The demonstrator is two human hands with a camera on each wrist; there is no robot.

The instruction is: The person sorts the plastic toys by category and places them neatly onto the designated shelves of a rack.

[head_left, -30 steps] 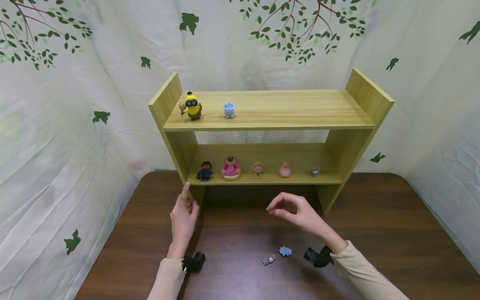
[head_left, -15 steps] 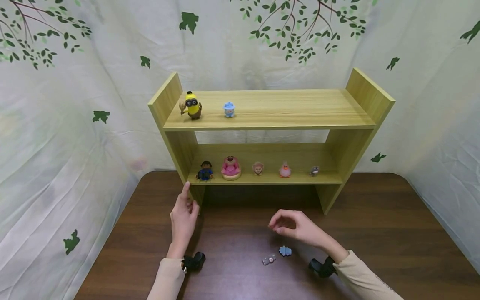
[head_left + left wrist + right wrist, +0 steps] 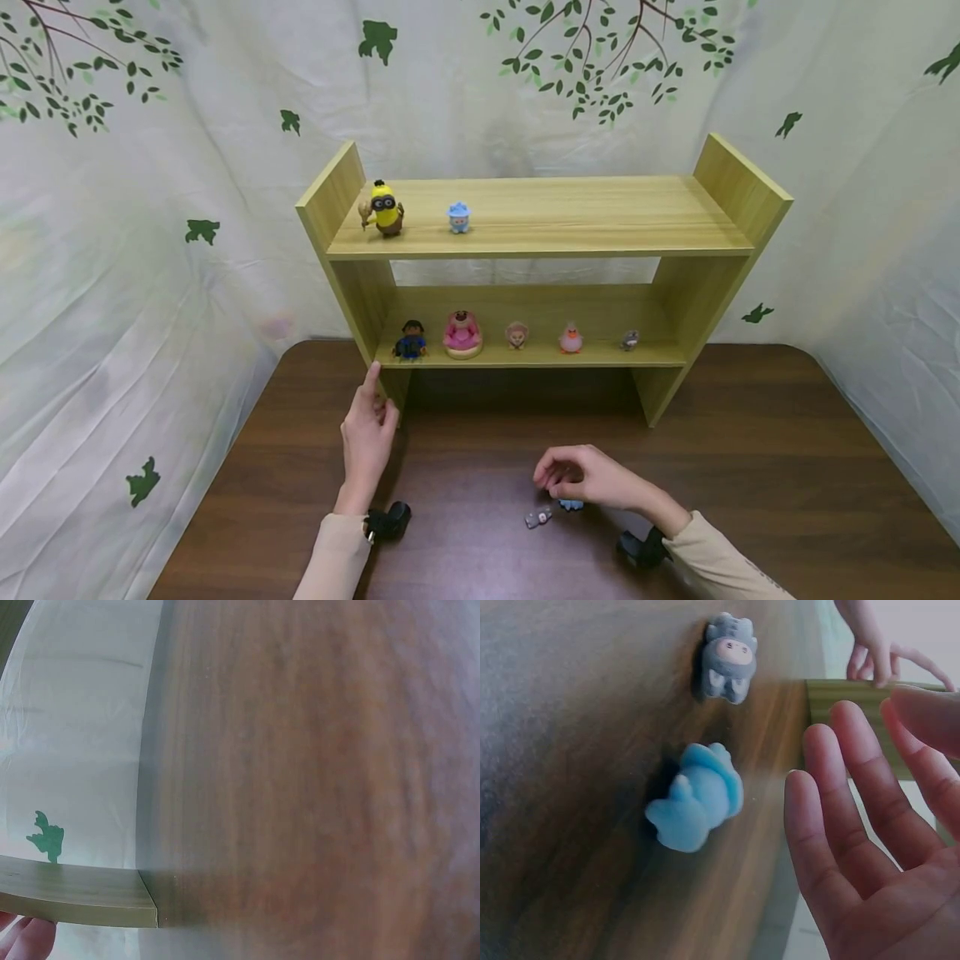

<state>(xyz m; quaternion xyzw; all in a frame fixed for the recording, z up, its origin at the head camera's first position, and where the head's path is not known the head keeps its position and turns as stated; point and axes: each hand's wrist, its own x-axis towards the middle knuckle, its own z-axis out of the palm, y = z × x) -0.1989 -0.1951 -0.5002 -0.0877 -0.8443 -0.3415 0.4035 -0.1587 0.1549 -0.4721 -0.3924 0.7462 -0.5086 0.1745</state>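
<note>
My right hand (image 3: pixel 585 477) hangs low above the table with its fingers loosely curved and nothing between them. Beneath it, a light blue toy figure (image 3: pixel 697 799) lies on its side, partly hidden in the head view. A small grey toy figure (image 3: pixel 537 518) with a pale face lies beside it. On the left, my left hand (image 3: pixel 367 433) touches the front edge of the wooden shelf's left side panel (image 3: pixel 82 904), index finger extended up to the lower board. In the left wrist view only its fingertips (image 3: pixel 34 939) show, right at the panel.
On the lower board stand a dark-haired figure in blue (image 3: pixel 410 342), a pink bear (image 3: pixel 462 335) and several smaller figures. A yellow minion (image 3: pixel 386 210) and a blue-hatted figure (image 3: pixel 459 218) occupy the upper board (image 3: pixel 585 217). A leaf-printed cloth (image 3: pixel 225 150) hangs behind.
My right hand has come down and toward me from in front of the shelf to over the light blue figure, now covering part of it. My left hand has stayed at the panel.
</note>
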